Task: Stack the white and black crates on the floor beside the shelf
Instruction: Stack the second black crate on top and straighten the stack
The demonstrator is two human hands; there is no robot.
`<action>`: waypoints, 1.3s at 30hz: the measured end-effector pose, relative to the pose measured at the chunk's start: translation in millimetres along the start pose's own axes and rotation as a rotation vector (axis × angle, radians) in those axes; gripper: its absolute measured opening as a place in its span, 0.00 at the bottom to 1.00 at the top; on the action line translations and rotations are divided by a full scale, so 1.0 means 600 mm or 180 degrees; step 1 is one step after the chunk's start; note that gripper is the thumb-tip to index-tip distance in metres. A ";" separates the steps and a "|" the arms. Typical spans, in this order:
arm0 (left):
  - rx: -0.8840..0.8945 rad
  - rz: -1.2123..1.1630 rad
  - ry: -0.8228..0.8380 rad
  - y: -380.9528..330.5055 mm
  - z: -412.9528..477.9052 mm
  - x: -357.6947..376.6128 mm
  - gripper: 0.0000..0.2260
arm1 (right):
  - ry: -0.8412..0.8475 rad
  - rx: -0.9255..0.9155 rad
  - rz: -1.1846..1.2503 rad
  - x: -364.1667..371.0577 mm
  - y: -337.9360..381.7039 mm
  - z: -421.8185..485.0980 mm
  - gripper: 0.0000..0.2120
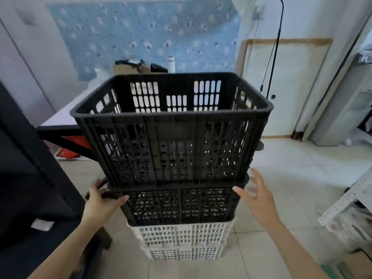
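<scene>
Black top crate (173, 141) stacked; left grip (101, 201) seemingly holds lower crate (181, 204).

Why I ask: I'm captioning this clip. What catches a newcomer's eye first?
Crates piled high fill the centre: a large black crate on top, a lower black crate beneath it, and white crates at the bottom on the tiled floor. The left hand holds the lower black crate's left corner. The right hand is spread open by its right side.
</scene>
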State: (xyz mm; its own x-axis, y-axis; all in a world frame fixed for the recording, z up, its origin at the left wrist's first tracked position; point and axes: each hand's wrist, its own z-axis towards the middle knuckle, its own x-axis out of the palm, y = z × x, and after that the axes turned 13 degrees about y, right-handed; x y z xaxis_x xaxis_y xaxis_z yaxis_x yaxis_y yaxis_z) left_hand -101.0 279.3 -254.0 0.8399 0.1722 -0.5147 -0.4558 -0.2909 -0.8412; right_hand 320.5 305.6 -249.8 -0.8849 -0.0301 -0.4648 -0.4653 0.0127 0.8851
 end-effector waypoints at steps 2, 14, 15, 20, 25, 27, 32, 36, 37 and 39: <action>-0.0009 0.0224 0.0161 -0.034 0.004 -0.023 0.44 | 0.0061 0.0048 -0.0072 -0.007 0.023 0.010 0.36; -0.0342 0.0656 0.0301 -0.038 0.057 -0.033 0.30 | 0.0141 0.0644 -0.0302 0.016 -0.014 0.082 0.25; -0.0319 0.0616 0.0307 -0.035 0.063 -0.033 0.31 | 0.0091 0.0646 -0.0272 0.017 -0.016 0.085 0.25; -0.0420 0.0282 0.0494 -0.028 0.084 -0.041 0.32 | 0.0002 0.0698 -0.0308 0.014 -0.020 0.090 0.31; -0.0401 0.0436 0.0478 -0.017 0.097 -0.050 0.24 | -0.0127 0.0718 -0.0281 0.018 -0.020 0.092 0.32; -0.0427 0.0455 0.0468 -0.016 0.099 -0.052 0.21 | -0.0165 0.0729 -0.0240 0.019 -0.019 0.093 0.31; -0.0334 0.0340 0.0435 -0.019 0.119 -0.047 0.21 | -0.0248 0.0657 -0.0111 0.025 -0.016 0.107 0.26; -0.0310 0.0234 0.0422 -0.019 0.158 -0.047 0.18 | -0.0236 0.0671 -0.0102 0.036 -0.010 0.136 0.24; -0.0295 0.0201 0.0455 -0.020 0.169 -0.049 0.19 | -0.0244 0.0672 -0.0117 0.038 -0.008 0.145 0.24; -0.0248 0.0157 0.0473 -0.023 0.192 -0.051 0.19 | -0.0222 0.0666 -0.0150 0.042 -0.006 0.166 0.24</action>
State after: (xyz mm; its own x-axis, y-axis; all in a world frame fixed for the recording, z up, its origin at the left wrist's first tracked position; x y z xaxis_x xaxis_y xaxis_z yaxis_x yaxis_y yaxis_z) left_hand -154.7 386.3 -245.8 0.8540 0.0166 -0.5200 -0.4782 -0.3687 -0.7971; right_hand 297.6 404.1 -267.3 -0.8580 0.0334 -0.5125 -0.4939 0.2201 0.8412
